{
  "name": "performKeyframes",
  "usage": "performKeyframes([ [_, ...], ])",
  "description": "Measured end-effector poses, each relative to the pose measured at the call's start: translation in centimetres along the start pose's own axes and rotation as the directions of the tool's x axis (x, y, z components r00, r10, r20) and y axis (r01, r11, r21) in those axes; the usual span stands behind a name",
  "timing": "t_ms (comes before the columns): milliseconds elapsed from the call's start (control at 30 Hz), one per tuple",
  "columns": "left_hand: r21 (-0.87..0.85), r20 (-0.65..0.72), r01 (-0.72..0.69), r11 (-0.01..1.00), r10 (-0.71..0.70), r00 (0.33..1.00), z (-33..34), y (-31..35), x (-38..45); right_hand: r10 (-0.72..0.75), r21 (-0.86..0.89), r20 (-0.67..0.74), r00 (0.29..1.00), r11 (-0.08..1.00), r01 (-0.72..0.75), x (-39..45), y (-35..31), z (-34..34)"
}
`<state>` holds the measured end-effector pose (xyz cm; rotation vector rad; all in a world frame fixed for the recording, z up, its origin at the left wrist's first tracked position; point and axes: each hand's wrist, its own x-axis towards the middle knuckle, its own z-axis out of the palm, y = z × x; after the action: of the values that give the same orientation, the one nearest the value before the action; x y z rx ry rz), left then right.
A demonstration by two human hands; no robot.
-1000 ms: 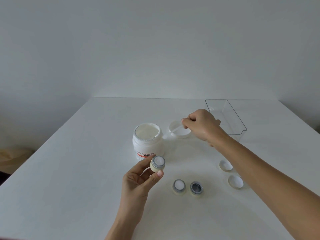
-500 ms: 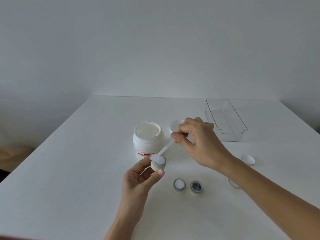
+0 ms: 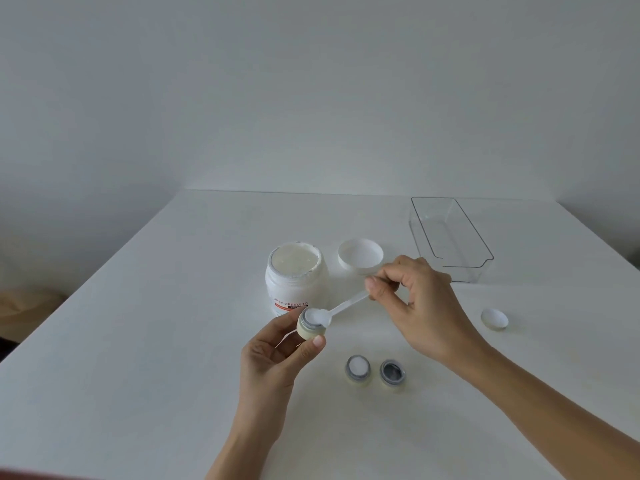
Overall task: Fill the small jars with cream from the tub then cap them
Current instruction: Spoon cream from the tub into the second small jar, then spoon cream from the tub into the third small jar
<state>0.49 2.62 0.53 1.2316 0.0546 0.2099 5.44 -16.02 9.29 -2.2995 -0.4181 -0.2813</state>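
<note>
My left hand is raised palm-up above the white desk, thumb and fingers pinching a small cream-coloured round jar tilted toward me. My right hand reaches in from four o'clock, thumb and forefinger gripping the handle of a small white plastic spatula whose blade lies on the jar's filled mouth. The open white cream tub stands just beyond at twelve o'clock, its wide white lid at one o'clock. A filled small jar and an empty small jar sit side by side at five o'clock. A small white cap lies at three o'clock, a clear plastic tray at two. The desk's left half is open.
</note>
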Motion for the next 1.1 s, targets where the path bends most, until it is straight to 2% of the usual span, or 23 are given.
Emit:
performKeyframes([
  [133,0.006,0.009,0.000,1.000,0.000,1.000,-0.1,-0.1,0.0,0.016,-0.026,-0.030,0.999,1.000,-0.017,0.4,0.7,-0.6],
  [233,0.017,0.019,0.004,1.000,-0.004,1.000,0.0,0.0,0.0,0.017,-0.002,-0.112,0.994,1.000,-0.017,0.6,1.4,-0.8],
  [367,0.069,0.020,0.032,0.997,-0.033,0.999,0.0,-0.1,0.0,0.086,0.169,-0.187,0.979,0.984,-0.055,0.3,2.6,-1.2],
  [467,0.222,0.036,0.062,0.973,-0.072,0.997,0.0,-0.2,0.1,0.188,0.291,-0.183,0.965,0.948,-0.129,-0.5,4.0,-1.3],
  [567,0.476,0.035,0.065,0.877,-0.092,0.995,0.2,-0.3,0.5,0.275,0.367,-0.155,0.949,0.908,-0.203,-1.8,5.5,-1.3],
  [633,0.681,0.037,0.018,0.732,-0.058,0.998,0.4,-0.2,1.0,0.309,0.382,-0.145,0.940,0.894,-0.234,-2.7,6.2,-1.4],
  [700,0.801,0.068,-0.032,0.597,-0.038,0.997,0.6,0.0,1.4,0.334,0.405,-0.129,0.934,0.877,-0.257,-3.3,6.5,-1.6],
  [767,0.847,0.122,-0.079,0.525,-0.049,0.991,0.9,0.1,1.8,0.351,0.440,-0.104,0.930,0.855,-0.274,-3.8,6.8,-1.9],
  [833,0.860,0.171,-0.122,0.495,-0.056,0.984,1.2,0.1,1.9,0.365,0.482,-0.058,0.929,0.825,-0.295,-4.2,6.9,-2.1],
  [1000,0.903,0.203,-0.128,0.411,-0.144,0.968,0.9,1.3,1.6,0.441,0.634,0.046,0.896,0.681,-0.368,-4.8,7.3,-2.9],
  [1100,0.865,0.312,-0.251,0.435,-0.073,0.947,1.4,2.3,0.4,0.450,0.681,0.067,0.891,0.632,-0.371,-4.9,7.3,-3.5],
])
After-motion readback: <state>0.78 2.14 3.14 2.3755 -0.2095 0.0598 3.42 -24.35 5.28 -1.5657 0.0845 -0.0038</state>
